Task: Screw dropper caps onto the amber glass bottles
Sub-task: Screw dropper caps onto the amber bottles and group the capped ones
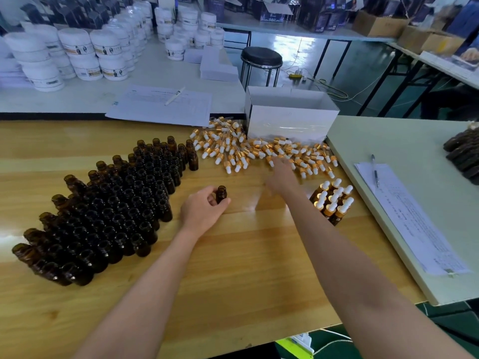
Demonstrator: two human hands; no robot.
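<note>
Open bottle in hand, other hand at the caps
Left hand (pixel 204 208) has its grip clamped round an upright amber bottle (pixel 221 194) over the tabletop (pixel 246 268). The blurred right hand (pixel 281 177) is at the dropper caps (pixel 259 151); I cannot tell its grip.

Amber bottles (pixel 103 211), gold-white caps (pixel 259 151)
</note>
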